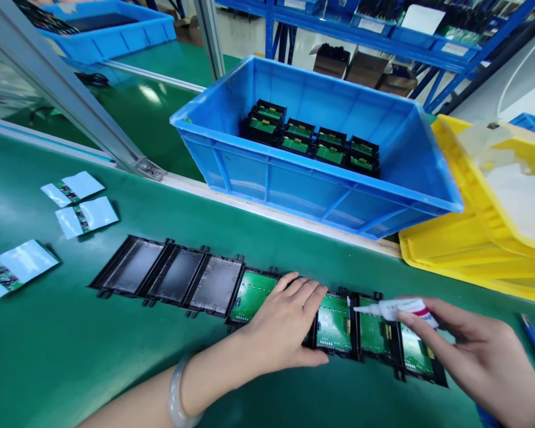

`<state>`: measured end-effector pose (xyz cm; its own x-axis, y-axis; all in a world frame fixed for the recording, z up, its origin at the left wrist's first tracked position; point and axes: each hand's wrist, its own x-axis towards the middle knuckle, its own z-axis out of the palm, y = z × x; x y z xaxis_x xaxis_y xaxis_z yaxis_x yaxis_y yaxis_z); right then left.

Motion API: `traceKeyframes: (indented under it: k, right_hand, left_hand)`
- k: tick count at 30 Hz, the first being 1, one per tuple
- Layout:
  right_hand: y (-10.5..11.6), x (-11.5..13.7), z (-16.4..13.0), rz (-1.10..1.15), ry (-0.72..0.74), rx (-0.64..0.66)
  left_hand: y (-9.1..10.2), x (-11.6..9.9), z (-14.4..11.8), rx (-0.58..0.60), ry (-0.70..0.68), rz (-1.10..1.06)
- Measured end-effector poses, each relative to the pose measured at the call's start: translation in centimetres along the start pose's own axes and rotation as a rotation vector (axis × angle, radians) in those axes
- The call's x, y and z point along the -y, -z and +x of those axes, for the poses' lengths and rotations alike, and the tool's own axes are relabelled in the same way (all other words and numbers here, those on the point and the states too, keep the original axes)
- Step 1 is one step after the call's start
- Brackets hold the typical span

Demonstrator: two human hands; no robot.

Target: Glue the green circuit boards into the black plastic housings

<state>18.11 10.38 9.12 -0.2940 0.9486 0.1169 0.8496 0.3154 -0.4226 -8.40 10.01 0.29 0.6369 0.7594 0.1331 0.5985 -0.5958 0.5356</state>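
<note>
Left hand (289,324): laid flat, fingers together, on a boarded tray in the row of black trays (267,306). Right hand (481,356), at 4 o'clock: clamped on glue tube (395,309), nozzle at circuit board (334,321). Gluing judged underway; steady nozzle placement required next.

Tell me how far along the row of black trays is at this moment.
Done: about four black trays hold green boards; finished units sit in the blue bin. In hand: the left hand presses flat on the row, the right hand points a white tube at a board. Left: three empty trays.
</note>
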Motion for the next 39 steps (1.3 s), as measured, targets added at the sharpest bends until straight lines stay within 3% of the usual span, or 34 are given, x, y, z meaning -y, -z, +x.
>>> traceKeyframes:
  k: [6, 10, 18, 29, 39]
  right_hand:
    - [-0.7, 0.9, 0.2, 0.317, -0.099, 0.128]
    - [-2.5, 1.8, 0.2, 0.379, -0.046, 0.248]
    - [-4.1, 2.6, 0.5, 0.430, 0.054, 0.347]
    - [-5.1, 2.4, 0.3, 0.398, 0.160, 0.320]
    - [-5.5, 2.1, 0.5, 0.422, 0.166, 0.367]
  left_hand:
    - [0.4, 0.0, 0.2, 0.025, 0.001, -0.005]
    - [0.9, -0.2, 0.3, 0.048, 0.005, 0.007]
    - [1.2, -0.4, 0.5, 0.067, -0.004, 0.050]
    - [1.1, -0.5, 0.7, 0.066, -0.002, 0.075]
    - [1.1, -0.5, 0.6, 0.067, 0.005, 0.082]
